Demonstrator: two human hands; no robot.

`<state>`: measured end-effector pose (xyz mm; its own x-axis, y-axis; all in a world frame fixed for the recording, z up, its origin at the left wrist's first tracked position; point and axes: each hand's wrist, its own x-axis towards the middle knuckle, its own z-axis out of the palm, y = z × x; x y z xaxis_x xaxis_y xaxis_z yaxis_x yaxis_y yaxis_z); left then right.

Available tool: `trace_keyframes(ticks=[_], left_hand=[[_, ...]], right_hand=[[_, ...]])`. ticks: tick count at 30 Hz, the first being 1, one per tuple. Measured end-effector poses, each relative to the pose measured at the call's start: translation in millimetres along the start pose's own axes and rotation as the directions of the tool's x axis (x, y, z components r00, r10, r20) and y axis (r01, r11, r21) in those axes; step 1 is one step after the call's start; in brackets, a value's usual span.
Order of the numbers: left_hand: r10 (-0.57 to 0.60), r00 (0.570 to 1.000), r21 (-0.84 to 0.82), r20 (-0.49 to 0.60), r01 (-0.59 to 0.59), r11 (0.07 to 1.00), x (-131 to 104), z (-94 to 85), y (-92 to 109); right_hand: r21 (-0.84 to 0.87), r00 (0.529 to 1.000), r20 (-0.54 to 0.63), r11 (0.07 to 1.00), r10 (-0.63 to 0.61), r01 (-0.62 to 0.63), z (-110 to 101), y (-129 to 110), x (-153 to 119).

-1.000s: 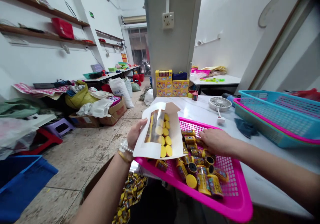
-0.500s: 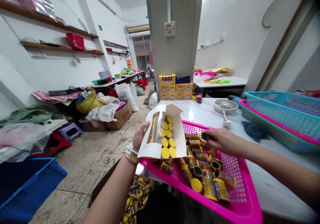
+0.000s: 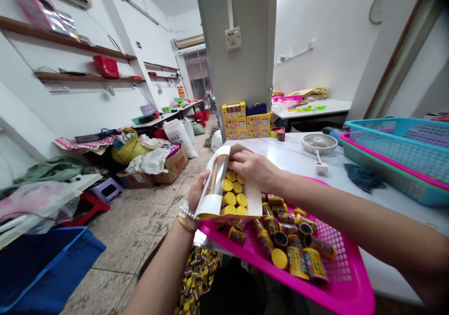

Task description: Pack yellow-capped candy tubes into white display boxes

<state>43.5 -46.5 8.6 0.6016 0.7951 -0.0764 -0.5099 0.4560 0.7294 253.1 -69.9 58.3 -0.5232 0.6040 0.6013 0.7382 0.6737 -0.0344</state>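
My left hand (image 3: 198, 189) grips the left side of an open cardboard box (image 3: 256, 206), white inside, with a clear window. Two rows of small tubes with round yellow ends (image 3: 229, 198) stand packed in it. My right hand (image 3: 255, 169) reaches over the far end of the box, its fingers bent down inside. Whatever those fingers hold is hidden behind the hand and the box wall. Beneath the box, a pink plastic basket (image 3: 354, 277) holds many loose yellow printed tubes (image 3: 298, 262), some with dark open ends showing.
Stacked yellow boxes (image 3: 235, 124) stand against the pillar on the white table (image 3: 287, 152). A small fan (image 3: 319, 144) and nested blue and pink baskets (image 3: 396, 165) sit to the right. Below, more tubes (image 3: 199, 273) fill a container. A blue bin (image 3: 45, 268) is at lower left.
My right hand has moved left from the tubes in the pink basket, where it held a dark-ended tube, to the far end of the box. My left hand still holds the box.
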Motion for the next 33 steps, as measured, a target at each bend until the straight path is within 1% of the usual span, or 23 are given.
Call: trace_keyframes(ticks=[1,2,4,5,7,8,9,10,11,12,13,15,16,18,21,25,29,30,31,33], left_hand=[[0.002,1.000,-0.009,-0.002,-0.002,1.000,-0.3,0.7,0.0],[-0.002,1.000,-0.017,-0.005,0.002,1.000,-1.2,1.7,-0.1],[-0.034,0.999,-0.027,-0.001,0.034,0.999,-4.7,3.9,-0.2],[-0.058,0.998,-0.029,0.008,0.058,0.998,-6.7,4.9,0.0],[-0.099,0.995,-0.031,0.029,0.100,0.994,-10.0,6.7,1.1],[-0.111,0.993,-0.033,0.035,0.112,0.993,-11.0,7.3,2.0],[-0.117,0.993,-0.036,0.034,0.118,0.992,-11.4,7.8,3.1],[-0.119,0.992,-0.039,0.030,0.120,0.992,-11.4,8.2,4.3],[-0.122,0.992,-0.040,0.023,0.123,0.992,-11.0,8.5,5.3],[-0.130,0.991,-0.039,0.016,0.130,0.991,-10.3,8.7,6.2],[-0.131,0.991,-0.039,0.010,0.131,0.991,-9.4,8.7,6.7],[-0.128,0.992,-0.042,0.003,0.128,0.991,-7.5,7.7,6.8],[-0.121,0.993,-0.045,0.000,0.121,0.992,-6.6,6.8,6.4],[-0.099,0.995,-0.053,-0.005,0.099,0.994,-5.1,3.7,4.9],[-0.044,0.999,-0.057,-0.021,0.043,0.997,-4.2,-1.4,1.9],[-0.001,0.999,-0.062,-0.036,-0.001,0.998,-5.0,-1.9,-1.4],[-0.075,0.997,-0.038,-0.017,0.075,0.996,-6.2,6.0,-1.6],[-0.095,0.995,-0.027,-0.010,0.095,0.995,-6.4,7.9,-1.0],[-0.107,0.994,-0.017,-0.005,0.106,0.994,-6.5,9.3,-0.3],[-0.103,0.995,-0.011,0.002,0.103,0.995,-6.8,9.5,0.8]], right_hand=[[0.028,0.998,-0.001,0.998,-0.060,0.060,0.4,0.7,0.6],[0.064,0.994,-0.029,0.992,-0.107,0.108,-0.6,1.1,-0.9],[0.125,0.982,-0.144,0.982,-0.123,0.142,-7.0,0.3,-11.0],[0.140,0.975,-0.202,0.982,-0.095,0.124,-12.5,-1.4,-19.7],[0.149,0.962,-0.274,0.989,0.025,0.017,-27.1,-8.0,-41.4],[0.141,0.954,-0.285,0.989,0.090,-0.051,-34.9,-12.5,-52.2],[0.125,0.950,-0.286,0.987,0.129,-0.096,-42.2,-17.7,-61.5],[0.098,0.953,-0.277,0.990,0.124,-0.101,-48.1,-23.0,-68.3],[0.059,0.964,-0.254,0.997,0.071,-0.058,-51.9,-28.2,-71.8],[0.014,0.976,-0.218,1.000,-0.022,0.025,-53.2,-32.8,-71.7],[-0.024,0.976,-0.170,0.991,-0.132,0.130,-51.9,-36.5,-68.1],[-0.043,0.945,-0.076,0.947,-0.319,0.317,-43.4,-39.7,-53.2],[-0.024,0.927,-0.041,0.928,-0.373,0.373,-37.4,-39.2,-43.9],[0.041,0.904,0.009,0.903,-0.428,0.427,-25.3,-34.4,-27.1],[0.138,0.890,0.073,0.889,-0.449,0.437,-12.4,-23.2,-16.1],[0.218,0.907,0.009,0.886,-0.422,0.410,-1.8,-11.9,-22.5],[0.287,0.897,0.024,0.862,-0.442,0.418,7.3,-7.4,-29.2],[0.290,0.901,0.016,0.864,-0.434,0.411,7.4,-6.1,-30.2],[0.289,0.910,-0.008,0.870,-0.415,0.400,5.8,-4.9,-31.2],[0.280,0.928,-0.100,0.885,-0.359,0.373,-3.2,-3.5,-34.5]])
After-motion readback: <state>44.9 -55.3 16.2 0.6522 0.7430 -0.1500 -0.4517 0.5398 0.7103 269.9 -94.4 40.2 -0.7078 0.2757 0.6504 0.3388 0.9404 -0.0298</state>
